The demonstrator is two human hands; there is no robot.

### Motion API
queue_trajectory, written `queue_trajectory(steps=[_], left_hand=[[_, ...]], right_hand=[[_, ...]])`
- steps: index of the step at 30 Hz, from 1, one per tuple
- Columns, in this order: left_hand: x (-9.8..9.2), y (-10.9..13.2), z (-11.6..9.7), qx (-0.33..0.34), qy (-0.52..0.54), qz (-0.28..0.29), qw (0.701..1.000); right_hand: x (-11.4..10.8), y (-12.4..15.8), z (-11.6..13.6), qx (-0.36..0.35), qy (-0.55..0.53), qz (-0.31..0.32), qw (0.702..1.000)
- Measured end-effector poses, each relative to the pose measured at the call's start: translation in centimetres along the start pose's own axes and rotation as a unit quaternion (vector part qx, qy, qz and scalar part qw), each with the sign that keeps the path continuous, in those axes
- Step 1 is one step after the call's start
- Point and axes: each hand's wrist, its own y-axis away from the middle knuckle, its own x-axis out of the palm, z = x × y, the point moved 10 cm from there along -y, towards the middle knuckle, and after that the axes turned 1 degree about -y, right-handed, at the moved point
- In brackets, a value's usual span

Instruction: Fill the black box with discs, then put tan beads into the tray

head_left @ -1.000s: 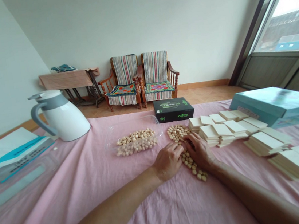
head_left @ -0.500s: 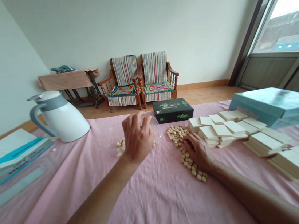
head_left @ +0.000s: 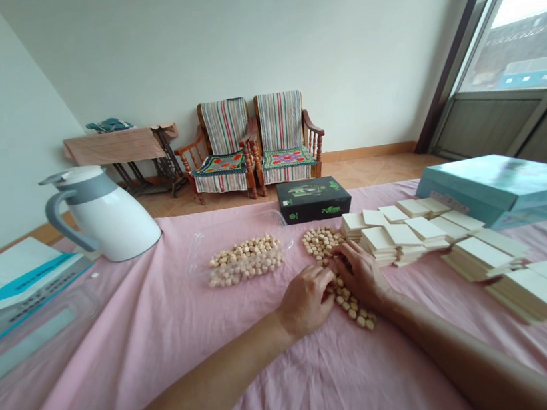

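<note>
A long pile of small pale wooden cubes with rounded edges lies on the pink cloth in front of me. My left hand is at the left side of this pile, its fingers curled in among the cubes. From the right, my right hand rests against the same pile with bent fingers, their tips close to those of the left. What either hand holds is hidden beneath the fingers. To the left, a clear plastic tray contains many more of the cubes.
Stacks of thin pale wooden tiles stand right of the pile. Behind are a black box and a light blue box. A white and grey jug, a white and blue package and a clear plastic lid are at left.
My left hand has moved right and toward me, from over the clear tray to the cube pile, uncovering the tray's cubes. My right hand stays by the pile.
</note>
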Motion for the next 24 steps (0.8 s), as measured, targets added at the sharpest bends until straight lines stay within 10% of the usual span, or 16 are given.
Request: queue_trajectory(steps=[5, 15, 18, 24], left_hand=[[-2.2, -0.3, -1.2, 0.023, -0.047, -0.028, 0.998], [-16.0, 0.1, 1.1, -0.055, -0.250, -0.260, 0.931], [-14.3, -0.1, 0.7, -0.025, -0.162, -0.238, 0.957], [-3.8, -0.9, -0.9, 0.016, 0.004, -0.044, 0.999]], right_hand=[[-0.1, 0.0, 0.0, 0.000, 0.002, -0.005, 1.000], [-0.2, 0.0, 0.2, 0.009, 0.008, 0.004, 1.000], [-0.3, 0.0, 0.2, 0.009, 0.002, 0.001, 1.000], [-0.3, 0.0, 0.2, 0.004, -0.014, -0.002, 1.000]])
